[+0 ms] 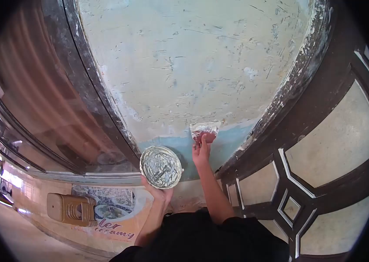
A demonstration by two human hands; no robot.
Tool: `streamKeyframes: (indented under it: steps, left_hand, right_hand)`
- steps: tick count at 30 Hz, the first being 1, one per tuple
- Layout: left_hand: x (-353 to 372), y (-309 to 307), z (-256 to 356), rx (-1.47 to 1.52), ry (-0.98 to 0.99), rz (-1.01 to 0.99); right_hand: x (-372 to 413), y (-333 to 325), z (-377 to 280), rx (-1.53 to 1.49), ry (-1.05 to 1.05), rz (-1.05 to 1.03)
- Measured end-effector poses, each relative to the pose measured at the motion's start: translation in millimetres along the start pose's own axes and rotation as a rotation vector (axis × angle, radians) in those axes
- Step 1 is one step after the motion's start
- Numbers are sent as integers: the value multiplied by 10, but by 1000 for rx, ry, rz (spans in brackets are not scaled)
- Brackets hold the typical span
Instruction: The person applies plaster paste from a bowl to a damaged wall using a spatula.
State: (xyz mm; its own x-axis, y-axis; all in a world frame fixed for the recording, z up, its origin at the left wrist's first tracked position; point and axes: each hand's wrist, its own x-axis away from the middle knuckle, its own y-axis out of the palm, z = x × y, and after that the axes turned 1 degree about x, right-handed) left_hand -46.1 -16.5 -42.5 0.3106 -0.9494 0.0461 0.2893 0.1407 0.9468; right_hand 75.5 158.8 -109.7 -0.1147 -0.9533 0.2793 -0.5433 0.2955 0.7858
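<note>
My right hand (201, 153) is closed around a putty knife (205, 132) with a reddish body and a pale, smeared edge. Its edge lies against the wall (193, 78), where cream filler meets a light blue lower band. Scratches and small gouges mark the cream surface. Held from below by my left hand (161, 193) is a round tub (161, 167), its inside streaked with whitish-grey putty. Most of the left fingers are hidden under the tub.
Dark wooden frames, splashed with white, border the wall left and right. A panelled door (298, 192) stands on the right. Glass with a brown curtain (40, 87) is on the left. A brown plastic stool (68, 208) stands on a printed sheet (119, 231) on the floor.
</note>
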Motion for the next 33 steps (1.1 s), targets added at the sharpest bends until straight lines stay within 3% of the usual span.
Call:
streamKeyframes:
  steps: [9,11,13,16,23,29,33]
  left_hand:
    - [97,74,70,-26,28,20]
    - [129,63,69,-20,33,-20]
    - [137,26,61,-18,30,-10]
    - [155,8,41,8,-2,-18]
    - [194,-35,69,14,15,-35]
    - [228,-16,69,-1,33,-10]
    - [253,5,39,-14,12,1]
  right_hand:
    - [175,-287,162,78,64,200]
    - [217,-270,110,45,30,172]
    - [173,-167,34,36,-34,12]
    - [88,87,-52,122,-40,-13]
    - [64,-185,158,191,118,188]
    - [199,-39,33,75,-33,28]
    - [-3,117,0,119,-13,4]
